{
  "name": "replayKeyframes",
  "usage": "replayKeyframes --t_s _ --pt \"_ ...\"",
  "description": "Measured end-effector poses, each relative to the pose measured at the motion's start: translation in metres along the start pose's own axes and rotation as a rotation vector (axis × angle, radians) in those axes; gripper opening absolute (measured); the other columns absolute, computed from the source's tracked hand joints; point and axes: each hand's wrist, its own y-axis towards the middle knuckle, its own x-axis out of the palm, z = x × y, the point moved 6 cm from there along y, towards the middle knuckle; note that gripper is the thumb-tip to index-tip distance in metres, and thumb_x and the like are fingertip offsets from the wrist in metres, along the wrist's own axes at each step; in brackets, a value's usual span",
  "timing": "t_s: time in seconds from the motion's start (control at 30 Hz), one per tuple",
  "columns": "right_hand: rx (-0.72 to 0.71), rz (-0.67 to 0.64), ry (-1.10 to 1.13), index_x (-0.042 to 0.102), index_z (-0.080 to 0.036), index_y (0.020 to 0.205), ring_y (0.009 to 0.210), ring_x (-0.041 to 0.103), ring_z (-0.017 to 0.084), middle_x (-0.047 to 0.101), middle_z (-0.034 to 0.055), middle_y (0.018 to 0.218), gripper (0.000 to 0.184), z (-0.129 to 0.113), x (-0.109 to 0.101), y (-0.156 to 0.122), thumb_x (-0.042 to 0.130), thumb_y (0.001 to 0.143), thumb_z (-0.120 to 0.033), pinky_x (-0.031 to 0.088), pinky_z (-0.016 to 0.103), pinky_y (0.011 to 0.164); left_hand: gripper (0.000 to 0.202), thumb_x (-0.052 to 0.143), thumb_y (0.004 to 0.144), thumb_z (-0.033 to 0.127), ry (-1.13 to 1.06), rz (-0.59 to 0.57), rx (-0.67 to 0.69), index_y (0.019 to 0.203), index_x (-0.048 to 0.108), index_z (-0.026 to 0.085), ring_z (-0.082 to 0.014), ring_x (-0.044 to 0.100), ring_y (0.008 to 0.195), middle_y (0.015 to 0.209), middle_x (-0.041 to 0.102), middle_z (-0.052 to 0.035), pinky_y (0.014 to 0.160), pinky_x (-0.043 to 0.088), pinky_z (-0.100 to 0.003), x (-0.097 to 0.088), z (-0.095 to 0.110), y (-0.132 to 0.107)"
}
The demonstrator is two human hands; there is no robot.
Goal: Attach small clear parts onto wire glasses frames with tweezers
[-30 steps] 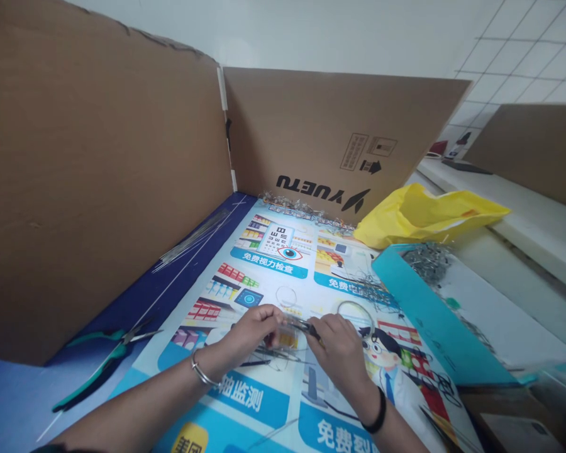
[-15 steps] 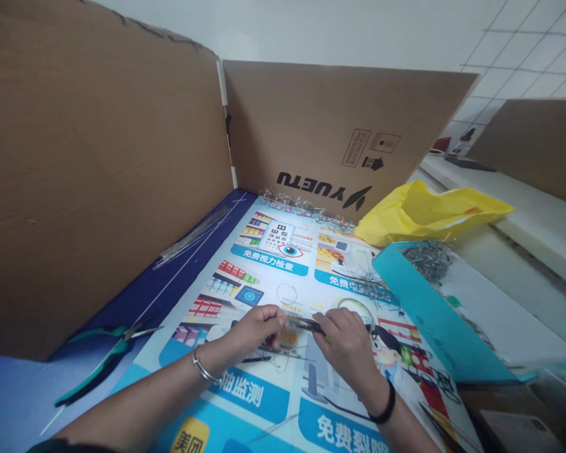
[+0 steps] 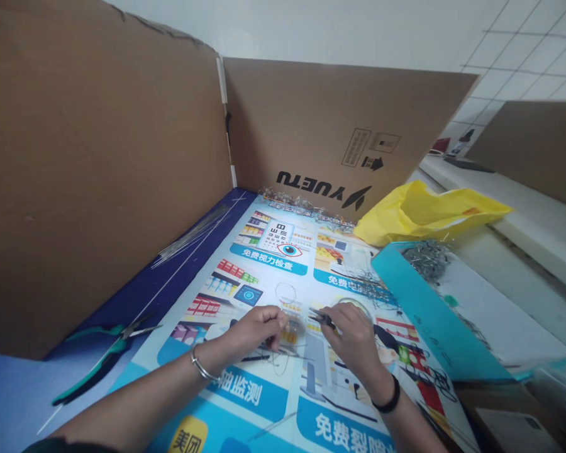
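My left hand point(image 3: 253, 328), with a silver bangle on the wrist, pinches a thin wire piece point(image 3: 290, 326) just above the printed poster point(image 3: 273, 258) that covers the table. My right hand point(image 3: 353, 336), with a black band on the wrist, is closed round a small dark plier-like tool point(image 3: 321, 316) whose tip points left toward the wire. A narrow gap separates the tool tip from the left fingers. More thin wire pieces point(image 3: 268, 352) lie under the left hand. Two wire rings point(image 3: 285, 292) lie on the poster just beyond the hands.
Green-handled pliers point(image 3: 101, 358) lie at the left on the blue mat. Straight wires point(image 3: 193, 233) rest by the tall cardboard screen point(image 3: 99, 163). A turquoise tray point(image 3: 419, 314) with a heap of metal bits point(image 3: 427, 258) is at the right, and a yellow bag point(image 3: 424, 211) lies behind it.
My right hand drew slightly back to the right with the tool, opening a gap from the left fingers. The left hand stayed nearly in place. The view shifted a little.
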Motion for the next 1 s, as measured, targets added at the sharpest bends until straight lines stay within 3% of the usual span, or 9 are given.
replayKeyframes --t_s 0.4,0.57,1.0 --pt "-0.103 -0.148 -0.142 0.064 -0.018 0.089 0.073 0.046 0.018 0.054 0.0037 0.073 0.015 -0.036 -0.001 0.006 0.052 0.08 -0.017 0.033 0.033 0.07 0.031 0.055 0.08 0.045 0.028 -0.012 -0.024 0.074 0.053 0.015 -0.0084 0.044 0.045 0.048 0.053 0.0031 0.052 0.033 -0.02 0.003 0.001 -0.001" --pt "-0.167 -0.222 -0.178 0.063 -0.018 0.089 0.075 0.045 0.019 0.054 0.004 0.074 0.013 -0.041 0.001 0.005 0.053 0.081 -0.019 0.031 0.034 0.07 0.029 0.057 0.079 0.043 0.012 -0.02 -0.02 0.074 0.053 0.015 -0.0079 0.043 0.044 0.048 0.051 0.0041 0.051 0.032 -0.02 0.003 0.001 -0.001" --pt "-0.051 -0.145 -0.276 0.063 -0.019 0.085 0.073 0.044 0.019 0.052 0.0037 0.071 0.011 -0.032 -0.003 0.006 0.053 0.081 -0.021 0.03 0.033 0.068 0.028 0.057 0.076 0.044 0.033 0.041 -0.027 0.073 0.051 0.016 -0.009 0.045 0.046 0.05 0.053 0.0042 0.053 0.035 -0.021 0.002 0.002 -0.001"
